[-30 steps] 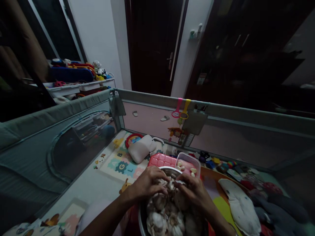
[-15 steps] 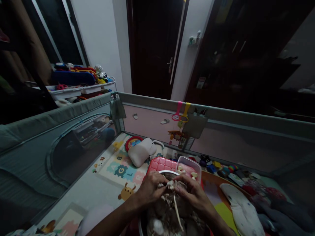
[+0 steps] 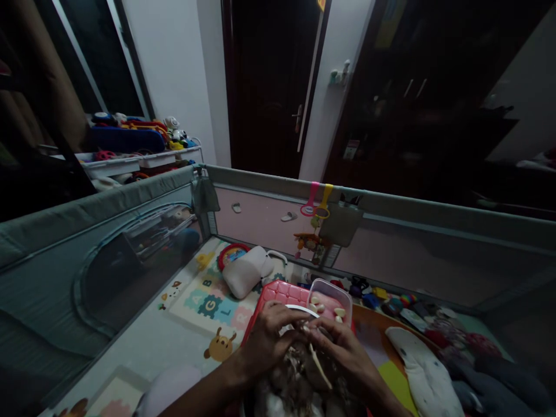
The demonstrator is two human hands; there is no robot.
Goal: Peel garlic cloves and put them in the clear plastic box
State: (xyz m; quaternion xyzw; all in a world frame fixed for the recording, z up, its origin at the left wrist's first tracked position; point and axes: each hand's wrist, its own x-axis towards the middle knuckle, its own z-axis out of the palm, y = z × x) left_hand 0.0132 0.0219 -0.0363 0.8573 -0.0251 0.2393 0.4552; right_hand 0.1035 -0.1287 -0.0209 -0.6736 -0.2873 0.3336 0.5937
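Note:
My left hand [image 3: 278, 335] and my right hand [image 3: 337, 340] meet over a metal bowl [image 3: 303, 309], fingers closed on a pale garlic bulb [image 3: 306, 327] that they mostly cover. From under my right fingers a thin dry garlic stalk [image 3: 320, 367] slants down over the bowl. Inside the bowl lie papery skins [image 3: 299, 382] and whitish lumps, dim and partly blurred. Just beyond my right hand, a clear plastic container [image 3: 351, 301] holds several peeled garlic cloves [image 3: 339, 313]. Bowl and container rest on a red padded-looking surface [image 3: 278, 291].
Grey-green playpen rails [image 3: 269, 177] with mesh sides surround the space. A white cushion-like object [image 3: 244, 273] lies on the patterned play mat [image 3: 182, 324]. Assorted toys [image 3: 382, 292] line the far side, and a spotted white pillow [image 3: 423, 368] is at the right.
My left hand has turned and moved over the garlic bulb, covering more of it. The stalk has shifted slightly right. More cloves show in the container, and the view has tilted slightly.

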